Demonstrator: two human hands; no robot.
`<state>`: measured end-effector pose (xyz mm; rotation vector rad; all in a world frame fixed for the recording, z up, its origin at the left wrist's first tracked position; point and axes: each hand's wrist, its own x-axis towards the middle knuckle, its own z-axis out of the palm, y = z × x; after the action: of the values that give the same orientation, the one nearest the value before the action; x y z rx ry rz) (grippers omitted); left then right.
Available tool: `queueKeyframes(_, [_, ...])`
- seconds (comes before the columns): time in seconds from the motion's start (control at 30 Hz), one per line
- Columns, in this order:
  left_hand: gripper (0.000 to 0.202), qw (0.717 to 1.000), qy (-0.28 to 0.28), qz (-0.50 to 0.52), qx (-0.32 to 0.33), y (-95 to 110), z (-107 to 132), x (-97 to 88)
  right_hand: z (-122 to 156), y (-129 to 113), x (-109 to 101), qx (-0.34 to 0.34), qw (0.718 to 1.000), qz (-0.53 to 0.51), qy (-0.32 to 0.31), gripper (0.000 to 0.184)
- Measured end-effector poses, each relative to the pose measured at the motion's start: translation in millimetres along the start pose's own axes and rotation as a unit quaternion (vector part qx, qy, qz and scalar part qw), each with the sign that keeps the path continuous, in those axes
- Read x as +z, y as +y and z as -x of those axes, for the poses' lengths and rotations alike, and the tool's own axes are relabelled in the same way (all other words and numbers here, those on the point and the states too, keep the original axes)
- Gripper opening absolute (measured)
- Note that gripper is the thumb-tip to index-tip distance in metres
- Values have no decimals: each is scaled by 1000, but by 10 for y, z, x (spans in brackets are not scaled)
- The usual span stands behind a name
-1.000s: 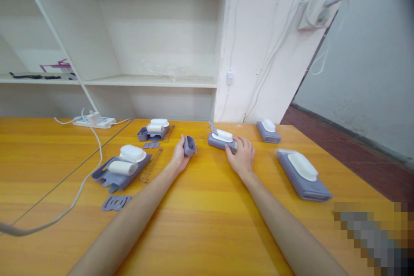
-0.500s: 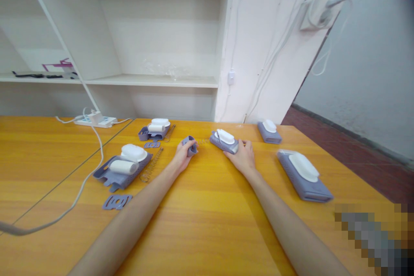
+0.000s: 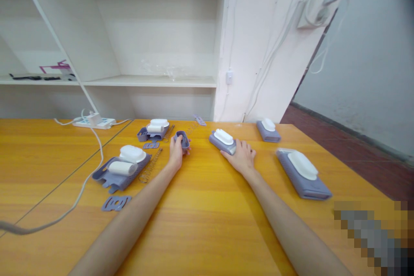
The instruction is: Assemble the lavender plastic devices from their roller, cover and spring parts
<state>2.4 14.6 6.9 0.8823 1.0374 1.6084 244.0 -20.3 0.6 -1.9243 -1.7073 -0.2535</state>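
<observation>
My left hand (image 3: 177, 148) is closed around a small hollow grey-purple plastic cap (image 3: 182, 139), its open side facing up. On the table, my right hand (image 3: 242, 155) grips the near right end of a grey-purple plastic casing (image 3: 223, 141), thumb along its front and the other fingers at its far side. A white oval piece (image 3: 224, 136) sits on top of that casing. Beyond my left hand, a blurred coil spring (image 3: 193, 127) and a small slotted grey-purple plate (image 3: 199, 120) show near the table's back edge.
At left are two opened casings (image 3: 127, 177) with white rolls (image 3: 122, 168), slotted plates (image 3: 116, 202) and springs (image 3: 152, 166). Two closed casings (image 3: 305, 185) stand at right. A white cable (image 3: 80, 194) runs from a power strip (image 3: 97, 123) across the table's left. Shelves (image 3: 152, 81) rise behind.
My left hand has moved left with the cap, away from the casing. The spring has shifted from between the two toward the back, and a slotted plate now shows there. My right fingers have spread a little.
</observation>
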Motion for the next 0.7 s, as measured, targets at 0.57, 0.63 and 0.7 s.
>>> queueKeyframes(0.57, [29, 996, 31, -63, 49, -87, 3, 25, -22, -9, 29, -5, 998, -63, -10, 60])
queueKeyframes(0.63, [30, 996, 32, -66, 48, -78, 8, 34, -33, -9, 12, -33, 996, -82, -31, 57])
queueKeyframes(0.7, [30, 996, 35, -70, 52, -70, 14, 40, -26, -16, 3, -75, 990, -108, -54, 55])
